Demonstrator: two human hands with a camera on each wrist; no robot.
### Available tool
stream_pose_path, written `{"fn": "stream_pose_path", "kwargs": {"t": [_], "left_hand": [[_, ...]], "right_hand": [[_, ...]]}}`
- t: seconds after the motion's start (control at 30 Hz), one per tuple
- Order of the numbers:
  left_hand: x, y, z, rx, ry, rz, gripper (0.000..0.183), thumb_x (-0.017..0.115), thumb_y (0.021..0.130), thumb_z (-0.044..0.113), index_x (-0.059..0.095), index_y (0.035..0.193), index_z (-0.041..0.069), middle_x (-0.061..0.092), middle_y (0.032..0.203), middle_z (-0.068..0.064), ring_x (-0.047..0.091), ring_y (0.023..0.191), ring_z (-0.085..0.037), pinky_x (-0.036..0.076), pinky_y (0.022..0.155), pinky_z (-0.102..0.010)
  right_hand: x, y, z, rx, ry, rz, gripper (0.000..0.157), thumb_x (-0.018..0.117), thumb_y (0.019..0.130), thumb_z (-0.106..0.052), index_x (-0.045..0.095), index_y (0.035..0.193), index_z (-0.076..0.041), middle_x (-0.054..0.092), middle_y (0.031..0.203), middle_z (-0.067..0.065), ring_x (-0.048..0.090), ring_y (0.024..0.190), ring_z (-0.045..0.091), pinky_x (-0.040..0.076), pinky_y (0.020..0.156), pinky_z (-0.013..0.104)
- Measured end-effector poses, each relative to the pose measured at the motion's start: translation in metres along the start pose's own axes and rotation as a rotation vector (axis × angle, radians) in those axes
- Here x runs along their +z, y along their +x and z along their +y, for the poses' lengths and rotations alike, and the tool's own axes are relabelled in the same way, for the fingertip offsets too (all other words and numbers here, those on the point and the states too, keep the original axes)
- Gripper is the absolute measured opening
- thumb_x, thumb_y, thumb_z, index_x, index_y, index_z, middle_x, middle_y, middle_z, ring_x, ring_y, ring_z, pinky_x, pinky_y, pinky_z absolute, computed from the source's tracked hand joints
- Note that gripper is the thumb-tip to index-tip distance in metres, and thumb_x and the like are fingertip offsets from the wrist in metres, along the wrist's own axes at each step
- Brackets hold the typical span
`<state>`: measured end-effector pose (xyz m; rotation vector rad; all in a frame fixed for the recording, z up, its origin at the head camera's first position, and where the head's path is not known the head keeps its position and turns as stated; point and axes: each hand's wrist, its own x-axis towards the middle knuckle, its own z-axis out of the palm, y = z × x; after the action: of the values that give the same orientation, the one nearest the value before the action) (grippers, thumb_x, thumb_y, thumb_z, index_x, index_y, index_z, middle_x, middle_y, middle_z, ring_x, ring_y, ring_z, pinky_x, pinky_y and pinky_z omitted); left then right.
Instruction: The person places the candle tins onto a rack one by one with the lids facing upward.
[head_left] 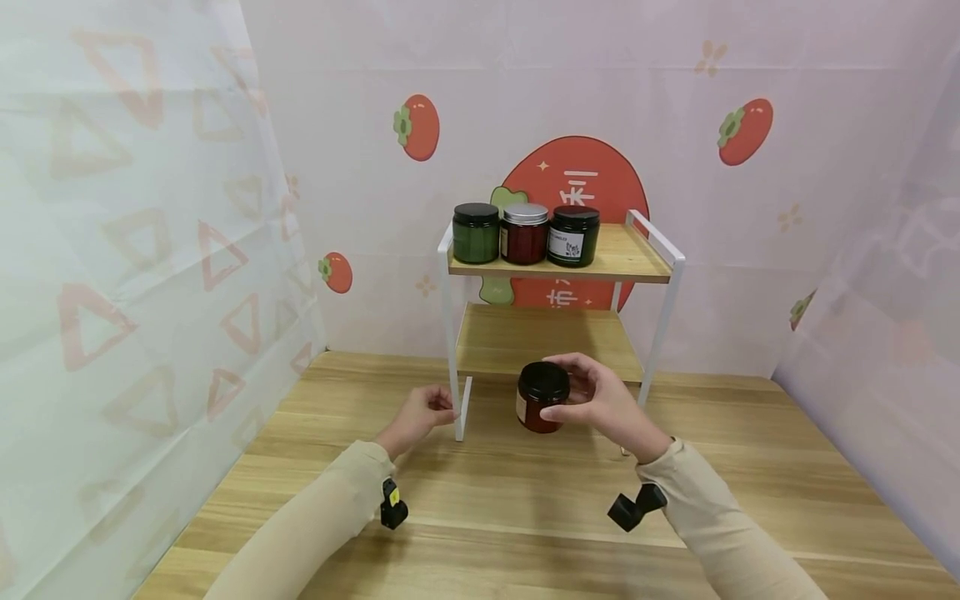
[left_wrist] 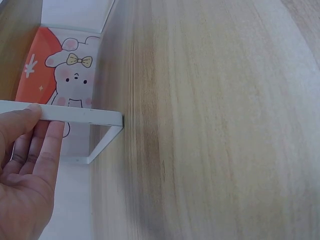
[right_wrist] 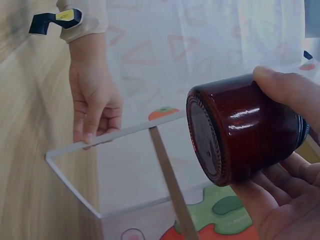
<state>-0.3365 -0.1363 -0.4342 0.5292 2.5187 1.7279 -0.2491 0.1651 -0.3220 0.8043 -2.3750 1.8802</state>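
My right hand [head_left: 611, 408] grips a dark red glass jar [head_left: 542, 408] with a black lid, held up in front of the shelf's lower board. In the right wrist view the jar [right_wrist: 245, 127] is tipped so its base shows, with thumb and fingers around its side. My left hand [head_left: 420, 417] pinches the front left leg of a white-framed shelf [head_left: 453, 367] near its foot. The left wrist view shows thumb and fingers on that white leg [left_wrist: 82, 114]. On the top board stand a green jar [head_left: 476, 235], a red jar with silver lid [head_left: 524, 237] and a dark green labelled jar [head_left: 573, 239].
The shelf's lower wooden board [head_left: 547, 337] sits behind the held jar. A wood-grain table [head_left: 495, 533] lies under everything. Printed cloth walls [head_left: 360, 183] surround the back and sides. Low white side rails [head_left: 656, 237] edge the top board.
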Motion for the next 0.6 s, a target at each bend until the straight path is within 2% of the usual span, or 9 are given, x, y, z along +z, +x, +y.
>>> {"fn": "stream_pose_path", "kwargs": {"t": [0.27, 0.47, 0.6], "left_hand": [[-0.001, 0.0, 0.001, -0.002, -0.005, -0.003, 0.015, 0.066, 0.086, -0.005, 0.057, 0.097, -0.01, 0.061, 0.086, -0.007, 0.056, 0.078, -0.014, 0.052, 0.071, -0.024], [-0.001, 0.002, -0.003, 0.015, -0.003, -0.004, 0.012, 0.066, 0.087, -0.004, 0.058, 0.095, -0.008, 0.061, 0.086, -0.008, 0.056, 0.078, -0.014, 0.052, 0.07, -0.024], [-0.001, 0.001, -0.002, 0.002, -0.002, 0.0, 0.012, 0.066, 0.086, -0.004, 0.059, 0.095, -0.007, 0.061, 0.086, -0.007, 0.056, 0.078, -0.014, 0.051, 0.07, -0.023]], "right_hand": [[-0.01, -0.002, -0.012, 0.003, -0.013, 0.015, 0.063, 0.081, 0.075, -0.005, 0.05, 0.13, 0.002, 0.057, 0.127, 0.02, 0.066, 0.101, 0.007, 0.055, 0.084, 0.022], [-0.016, -0.006, -0.019, -0.019, -0.02, 0.043, 0.062, 0.08, 0.076, -0.003, 0.05, 0.13, 0.004, 0.061, 0.12, 0.01, 0.066, 0.101, 0.006, 0.055, 0.083, 0.022], [-0.021, -0.009, -0.028, -0.016, -0.059, 0.075, 0.061, 0.08, 0.076, -0.004, 0.05, 0.129, 0.003, 0.061, 0.118, 0.005, 0.065, 0.101, 0.005, 0.055, 0.081, 0.022]]}}
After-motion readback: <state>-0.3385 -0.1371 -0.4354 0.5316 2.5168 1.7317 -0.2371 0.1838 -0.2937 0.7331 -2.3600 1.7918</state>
